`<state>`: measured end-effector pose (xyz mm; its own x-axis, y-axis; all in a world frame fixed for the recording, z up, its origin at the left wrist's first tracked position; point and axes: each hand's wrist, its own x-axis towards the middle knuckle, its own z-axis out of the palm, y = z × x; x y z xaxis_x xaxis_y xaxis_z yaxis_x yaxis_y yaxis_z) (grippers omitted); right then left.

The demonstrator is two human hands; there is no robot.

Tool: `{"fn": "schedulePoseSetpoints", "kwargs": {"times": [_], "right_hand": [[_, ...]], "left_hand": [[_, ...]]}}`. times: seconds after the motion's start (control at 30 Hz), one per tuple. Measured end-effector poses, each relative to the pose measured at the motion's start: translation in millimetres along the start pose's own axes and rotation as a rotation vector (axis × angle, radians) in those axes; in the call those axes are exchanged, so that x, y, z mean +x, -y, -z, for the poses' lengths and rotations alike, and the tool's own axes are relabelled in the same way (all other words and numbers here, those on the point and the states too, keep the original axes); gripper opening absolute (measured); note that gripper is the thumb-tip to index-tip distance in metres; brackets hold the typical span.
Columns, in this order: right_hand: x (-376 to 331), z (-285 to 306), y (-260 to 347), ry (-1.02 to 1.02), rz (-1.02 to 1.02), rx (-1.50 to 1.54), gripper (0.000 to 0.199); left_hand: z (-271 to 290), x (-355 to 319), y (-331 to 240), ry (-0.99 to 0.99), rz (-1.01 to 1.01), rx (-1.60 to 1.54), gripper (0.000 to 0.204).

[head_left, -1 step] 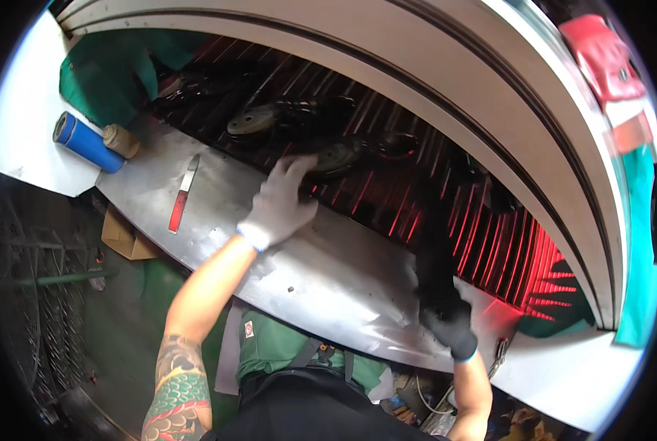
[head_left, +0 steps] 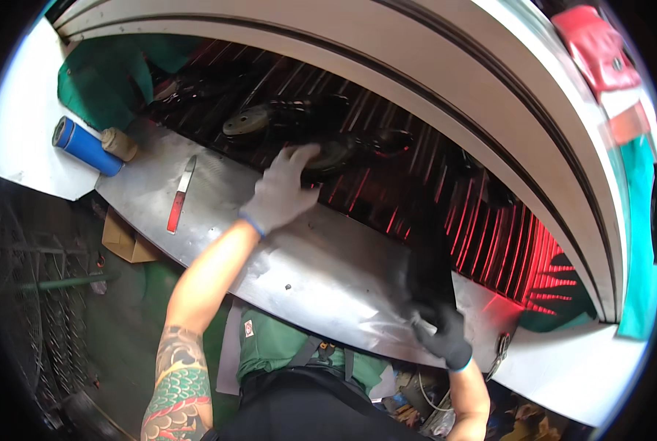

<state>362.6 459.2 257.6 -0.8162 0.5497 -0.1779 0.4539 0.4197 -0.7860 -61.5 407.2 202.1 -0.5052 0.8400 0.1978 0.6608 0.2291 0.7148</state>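
My left hand (head_left: pixel 280 189), in a pale glove, reaches over the far edge of the metal shelf (head_left: pixel 225 253). Its fingers are spread, close to a dark part with a dull greenish end (head_left: pixel 333 157); whether they touch is unclear. My right hand (head_left: pixel 446 339), in a black glove, curls at the lower end of a long black object (head_left: pixel 430 268) spanning the shelf's edge. Its kind is lost in shadow, and a small pale glint shows by the fingers. Another dark part with a grey, holed end (head_left: pixel 246 122) lies farther back on the slatted bed (head_left: pixel 361 192).
A red-handled knife (head_left: pixel 181 195) lies on the shelf's left. Beside it are a blue cylinder (head_left: pixel 86 145) and a beige roll (head_left: pixel 119 144). A curved pale frame (head_left: pixel 453 81) arches overhead. Red light glows at right; a red glove (head_left: pixel 596 48) hangs there. A cardboard box (head_left: pixel 128 239) stands below.
My right hand has shifted slightly down and left, and the black object's lower end has moved with it. My left hand stays nearly in place beside the dark part.
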Motion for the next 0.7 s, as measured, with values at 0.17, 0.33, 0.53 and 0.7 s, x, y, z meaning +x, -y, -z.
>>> {"fn": "schedulePoseSetpoints", "kwargs": {"times": [0.17,0.33,0.53,0.7], "right_hand": [[-34.7,-41.3,27.3,0.069,0.127,0.076,0.049],[-0.5,-36.5,-13.0,-0.226,0.048,-0.062,0.022],[66.8,16.9,-54.3,-0.253,-0.315,-0.280,0.066],[39.5,58.0,-145.9,-0.505,-0.140,-0.139,0.071]], "left_hand": [[2.0,79.5,-31.0,0.501,0.151,0.009,0.073],[2.9,86.8,-17.9,0.547,0.432,-0.688,0.061],[21.9,-75.2,-25.2,0.466,0.432,-1.813,0.082],[41.0,-166.0,-28.3,0.457,0.561,-1.939,0.099]]}}
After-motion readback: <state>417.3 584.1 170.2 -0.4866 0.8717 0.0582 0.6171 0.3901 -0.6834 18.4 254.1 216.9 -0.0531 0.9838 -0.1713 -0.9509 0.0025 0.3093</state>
